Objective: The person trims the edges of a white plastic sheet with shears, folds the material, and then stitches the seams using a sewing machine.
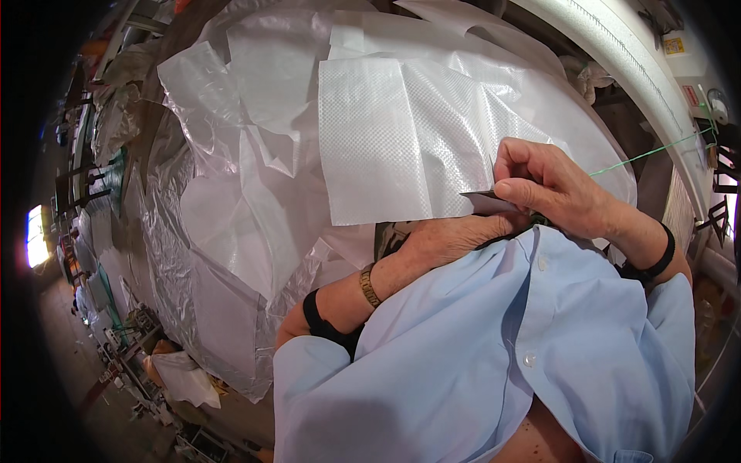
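Close to my body, at the front edge of a white woven plastic sheet (pixel 370 139), my two hands meet. A small dark flat piece (pixel 485 202) with a pointed corner sticks out between them. My left hand (pixel 467 234) lies low, its fingertips closed at the piece's lower side and partly covered by the other hand. Above it, my right hand (pixel 552 185) is closed, thumb near the piece's upper edge and fingers curled. Whatever its fingertips pinch is hidden. A green thread (pixel 652 153) runs from behind my right hand up to the right.
More white and clear plastic sheets (pixel 239 216) lie crumpled in a broad heap ahead and to the left. A curved white beam (pixel 625 58) rises at the right, near a white machine part (pixel 718 106). Cluttered equipment (pixel 143 320) stands along the far left.
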`<move>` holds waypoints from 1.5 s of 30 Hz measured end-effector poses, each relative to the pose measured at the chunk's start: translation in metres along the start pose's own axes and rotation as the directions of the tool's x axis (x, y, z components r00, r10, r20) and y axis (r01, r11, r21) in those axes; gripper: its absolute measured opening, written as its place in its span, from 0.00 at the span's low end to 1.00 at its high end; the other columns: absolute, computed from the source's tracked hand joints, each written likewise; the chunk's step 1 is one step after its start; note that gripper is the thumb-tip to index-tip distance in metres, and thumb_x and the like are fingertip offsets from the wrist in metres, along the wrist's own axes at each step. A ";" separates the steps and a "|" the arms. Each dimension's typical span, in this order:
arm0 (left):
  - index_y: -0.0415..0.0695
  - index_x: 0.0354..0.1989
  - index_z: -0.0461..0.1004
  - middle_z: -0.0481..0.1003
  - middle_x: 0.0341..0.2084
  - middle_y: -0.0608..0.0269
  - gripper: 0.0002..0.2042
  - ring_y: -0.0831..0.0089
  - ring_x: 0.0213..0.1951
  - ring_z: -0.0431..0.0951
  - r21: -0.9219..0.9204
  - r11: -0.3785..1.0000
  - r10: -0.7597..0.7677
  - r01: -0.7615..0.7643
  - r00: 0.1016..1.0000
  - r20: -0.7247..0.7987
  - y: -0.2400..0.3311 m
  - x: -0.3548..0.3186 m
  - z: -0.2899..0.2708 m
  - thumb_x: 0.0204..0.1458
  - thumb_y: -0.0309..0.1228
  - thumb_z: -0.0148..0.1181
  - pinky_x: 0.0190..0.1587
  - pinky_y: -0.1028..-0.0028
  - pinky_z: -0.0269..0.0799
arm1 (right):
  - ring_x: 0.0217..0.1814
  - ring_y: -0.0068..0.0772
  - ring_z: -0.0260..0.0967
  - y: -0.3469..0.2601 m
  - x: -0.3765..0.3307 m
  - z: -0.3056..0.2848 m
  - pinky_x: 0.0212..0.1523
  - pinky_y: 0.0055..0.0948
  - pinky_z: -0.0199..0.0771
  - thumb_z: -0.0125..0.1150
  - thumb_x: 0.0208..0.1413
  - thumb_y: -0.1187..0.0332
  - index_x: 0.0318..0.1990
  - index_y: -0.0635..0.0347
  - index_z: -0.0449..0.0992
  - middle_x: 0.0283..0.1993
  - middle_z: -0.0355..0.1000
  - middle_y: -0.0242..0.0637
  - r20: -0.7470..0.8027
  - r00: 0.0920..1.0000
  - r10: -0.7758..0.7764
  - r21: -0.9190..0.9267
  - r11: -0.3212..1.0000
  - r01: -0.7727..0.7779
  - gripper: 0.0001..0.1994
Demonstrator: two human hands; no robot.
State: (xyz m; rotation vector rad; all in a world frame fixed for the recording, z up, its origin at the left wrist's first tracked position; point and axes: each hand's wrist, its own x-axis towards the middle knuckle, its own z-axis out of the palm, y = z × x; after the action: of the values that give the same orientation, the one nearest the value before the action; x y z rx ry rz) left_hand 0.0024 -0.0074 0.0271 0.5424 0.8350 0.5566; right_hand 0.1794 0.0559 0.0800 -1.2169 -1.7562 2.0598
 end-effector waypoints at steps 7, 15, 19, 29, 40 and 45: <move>0.43 0.46 0.80 0.80 0.39 0.66 0.12 0.80 0.41 0.76 0.094 0.996 -0.009 0.009 1.000 0.007 0.004 -0.005 -0.001 0.57 0.34 0.61 0.45 0.82 0.72 | 0.24 0.15 0.55 -0.001 0.004 -0.001 0.23 0.19 0.57 0.55 0.63 0.57 0.30 0.59 0.66 0.22 0.61 0.24 0.002 0.999 -0.045 -0.073 0.996 0.045 0.15; 0.44 0.46 0.80 0.79 0.41 0.65 0.12 0.79 0.44 0.75 0.043 0.995 -0.091 0.089 0.995 0.034 0.001 -0.005 0.000 0.57 0.36 0.60 0.47 0.80 0.71 | 0.27 0.11 0.54 0.002 0.004 -0.003 0.25 0.14 0.55 0.58 0.62 0.54 0.33 0.58 0.66 0.26 0.61 0.22 0.015 1.000 0.021 -0.043 0.999 -0.020 0.16; 0.44 0.48 0.79 0.79 0.41 0.65 0.15 0.78 0.43 0.75 0.020 1.000 -0.008 0.008 1.000 0.024 0.003 -0.006 0.000 0.57 0.38 0.62 0.47 0.80 0.71 | 0.27 0.13 0.54 -0.005 -0.001 -0.007 0.27 0.16 0.55 0.63 0.58 0.52 0.36 0.59 0.66 0.26 0.61 0.23 0.044 0.999 0.017 -0.032 0.999 -0.016 0.19; 0.40 0.50 0.74 0.77 0.41 0.61 0.18 0.78 0.42 0.75 0.067 0.996 0.068 -0.066 0.997 -0.035 0.008 -0.015 -0.006 0.52 0.33 0.67 0.45 0.78 0.72 | 0.21 0.31 0.61 0.011 0.008 -0.007 0.25 0.28 0.59 0.72 0.38 0.72 0.50 0.60 0.68 0.23 0.65 0.35 -0.093 0.876 -0.474 -0.610 0.723 0.326 0.28; 0.31 0.55 0.68 0.75 0.45 0.56 0.30 0.74 0.48 0.74 -0.054 0.978 0.197 -0.202 0.977 -0.087 0.006 -0.020 -0.032 0.47 0.35 0.72 0.50 0.73 0.71 | 0.23 0.29 0.70 0.015 0.033 -0.009 0.21 0.28 0.68 0.70 0.41 0.69 0.50 0.52 0.71 0.25 0.70 0.28 0.035 0.668 -0.743 -0.881 0.293 0.372 0.25; 0.35 0.61 0.61 0.69 0.54 0.55 0.36 0.68 0.56 0.69 -0.323 0.835 0.380 -0.446 0.891 -0.248 0.003 -0.032 -0.036 0.51 0.47 0.63 0.59 0.67 0.65 | 0.20 0.29 0.67 0.027 0.038 -0.012 0.20 0.27 0.67 0.67 0.43 0.72 0.50 0.52 0.71 0.21 0.64 0.28 0.127 0.677 -0.725 -0.925 0.159 0.345 0.23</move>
State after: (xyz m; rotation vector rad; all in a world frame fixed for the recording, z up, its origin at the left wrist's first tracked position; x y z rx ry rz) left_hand -0.0446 -0.0178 0.0266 0.3228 0.7510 1.1548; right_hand 0.1721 0.0796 0.0390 -0.7232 -2.6330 0.2549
